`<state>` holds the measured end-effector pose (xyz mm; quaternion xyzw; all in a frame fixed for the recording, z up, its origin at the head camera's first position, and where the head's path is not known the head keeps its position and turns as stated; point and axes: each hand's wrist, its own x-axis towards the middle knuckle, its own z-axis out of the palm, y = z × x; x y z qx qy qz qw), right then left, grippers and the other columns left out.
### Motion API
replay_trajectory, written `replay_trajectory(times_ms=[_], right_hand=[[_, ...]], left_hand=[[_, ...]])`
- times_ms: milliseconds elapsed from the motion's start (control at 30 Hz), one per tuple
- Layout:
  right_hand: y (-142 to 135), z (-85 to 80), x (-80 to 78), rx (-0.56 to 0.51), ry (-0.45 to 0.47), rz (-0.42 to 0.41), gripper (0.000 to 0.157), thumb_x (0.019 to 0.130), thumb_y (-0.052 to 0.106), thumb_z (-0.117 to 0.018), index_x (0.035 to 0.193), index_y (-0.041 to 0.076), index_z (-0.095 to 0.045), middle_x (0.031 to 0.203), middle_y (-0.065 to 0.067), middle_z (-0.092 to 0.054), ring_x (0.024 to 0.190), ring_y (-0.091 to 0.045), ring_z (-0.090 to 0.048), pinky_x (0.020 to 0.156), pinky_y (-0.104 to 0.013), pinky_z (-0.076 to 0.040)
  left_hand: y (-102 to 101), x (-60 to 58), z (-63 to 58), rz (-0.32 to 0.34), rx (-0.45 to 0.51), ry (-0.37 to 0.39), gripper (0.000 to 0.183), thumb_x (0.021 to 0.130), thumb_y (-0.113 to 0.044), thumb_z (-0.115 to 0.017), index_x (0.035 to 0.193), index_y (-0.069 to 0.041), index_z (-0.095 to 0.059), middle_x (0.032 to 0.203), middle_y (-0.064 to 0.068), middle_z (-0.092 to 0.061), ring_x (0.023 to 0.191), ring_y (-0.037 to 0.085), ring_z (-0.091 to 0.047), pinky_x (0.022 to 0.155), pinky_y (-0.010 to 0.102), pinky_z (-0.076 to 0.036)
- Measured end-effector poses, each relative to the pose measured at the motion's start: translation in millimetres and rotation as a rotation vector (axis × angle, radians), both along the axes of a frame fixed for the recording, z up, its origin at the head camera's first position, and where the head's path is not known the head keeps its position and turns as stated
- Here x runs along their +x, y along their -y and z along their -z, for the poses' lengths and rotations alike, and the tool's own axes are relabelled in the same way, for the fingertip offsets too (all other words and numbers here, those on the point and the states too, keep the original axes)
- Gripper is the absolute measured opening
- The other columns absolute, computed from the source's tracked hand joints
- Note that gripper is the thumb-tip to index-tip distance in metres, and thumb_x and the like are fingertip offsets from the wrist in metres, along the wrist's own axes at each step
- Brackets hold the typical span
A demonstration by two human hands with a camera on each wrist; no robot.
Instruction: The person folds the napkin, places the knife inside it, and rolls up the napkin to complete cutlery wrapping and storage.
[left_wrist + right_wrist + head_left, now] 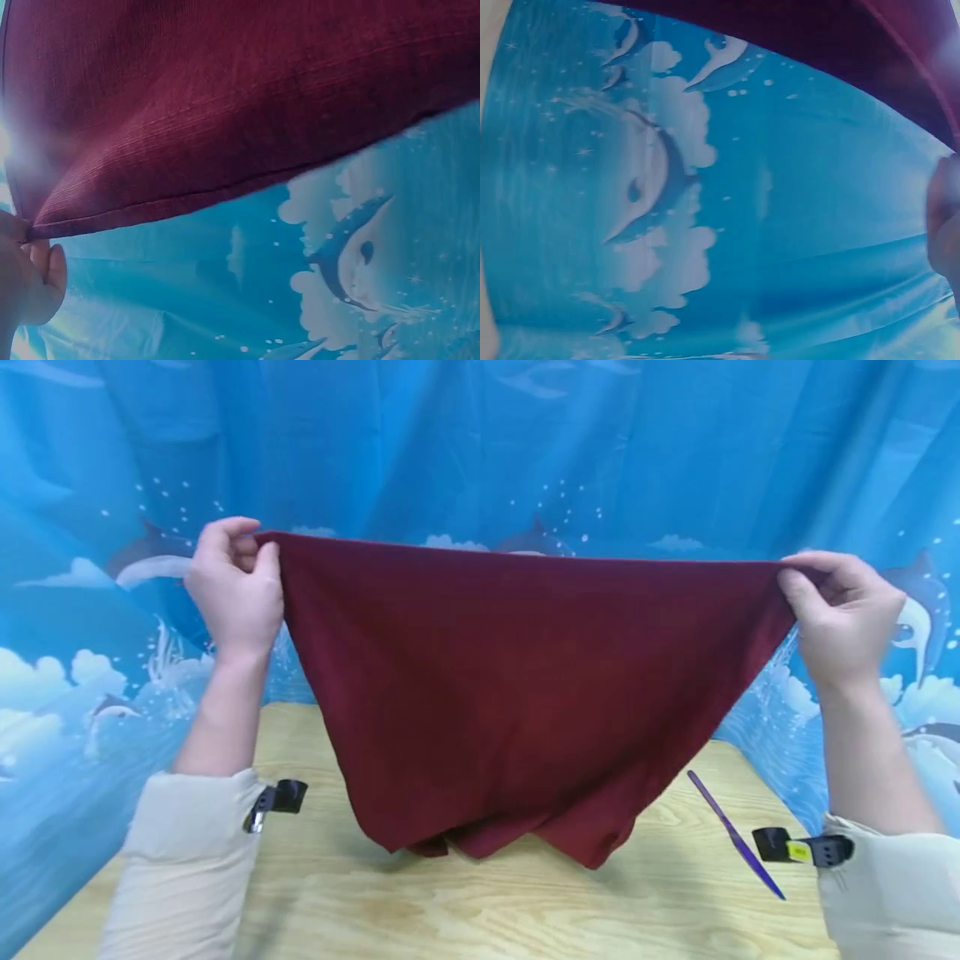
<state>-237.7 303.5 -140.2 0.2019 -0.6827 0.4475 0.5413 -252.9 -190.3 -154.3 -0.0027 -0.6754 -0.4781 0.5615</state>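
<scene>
A dark red cloth (517, 685) hangs stretched between both hands, its top edge nearly straight. My left hand (238, 585) pinches its upper left corner; my right hand (843, 610) pinches the upper right corner. The lower part bunches in folds just over or on the table; whether it touches cannot be told. In the left wrist view the cloth (225, 97) fills the upper part, with the left hand (34, 277) gripping its corner at the left edge. The right wrist view shows the cloth (840, 52) at the top right and part of the right hand (945, 217).
A purple knife (738, 839) lies on the light wooden table (450, 918), right of the cloth. Blue curtains (480, 460) printed with dolphins and waves surround the table behind and at both sides. The cloth hides the table's middle and far part.
</scene>
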Motion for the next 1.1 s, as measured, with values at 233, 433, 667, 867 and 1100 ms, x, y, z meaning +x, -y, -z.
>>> replay_trajectory(times_ms=[233,433,667,867,1100], right_hand=[[-10,34.7,-19.9,0.181,0.517,0.139,0.025,0.088,0.022,-0.063,0.102,0.002,-0.067,0.071,0.027,-0.057,0.064,0.006,-0.053,0.058,-0.010,-0.041],[-15,65.8,-38.5,0.449,0.734,0.192,0.039,0.093,0.032,-0.054,0.109,-0.003,-0.062,0.095,-0.017,-0.064,0.078,-0.019,-0.056,0.064,-0.029,-0.044],[-12,94.1,-52.4,0.710,0.890,0.246,0.029,0.094,0.020,-0.052,0.107,-0.002,-0.065,0.103,-0.023,-0.062,0.090,-0.036,-0.056,0.069,-0.047,-0.043],[0,117.5,-66.1,0.755,0.980,0.309,0.023,0.089,0.011,-0.055,0.104,-0.002,-0.067,0.098,-0.022,-0.065,0.087,-0.039,-0.059,0.069,-0.049,-0.046],[15,138.4,-82.2,0.106,1.107,0.070,0.032,0.094,0.007,-0.046,0.121,-0.010,-0.054,0.109,-0.027,-0.059,0.069,-0.011,-0.063,0.073,-0.032,-0.052]], left_hand=[[1,-23.6,31.3,0.103,-0.146,0.379,0.026,0.092,-0.015,-0.054,0.111,0.000,-0.065,0.096,0.018,-0.063,0.084,0.020,-0.056,0.070,0.028,-0.042],[7,-41.2,68.6,0.169,-0.273,0.624,0.030,0.095,-0.015,-0.048,0.116,0.002,-0.062,0.105,0.023,-0.061,0.095,0.034,-0.054,0.077,0.043,-0.043],[7,-53.7,93.7,0.186,-0.400,0.893,0.031,0.094,-0.015,-0.046,0.115,-0.001,-0.063,0.108,0.020,-0.062,0.097,0.034,-0.055,0.072,0.041,-0.045],[2,-62.8,112.1,0.169,-0.503,1.068,0.036,0.088,-0.009,-0.042,0.116,-0.002,-0.064,0.118,0.020,-0.059,0.103,0.038,-0.054,0.068,0.039,-0.047],[-7,-73.2,131.9,0.081,-0.376,0.932,0.032,0.080,-0.006,-0.044,0.102,0.003,-0.066,0.106,0.022,-0.063,0.095,0.038,-0.057,0.073,0.044,-0.048]])
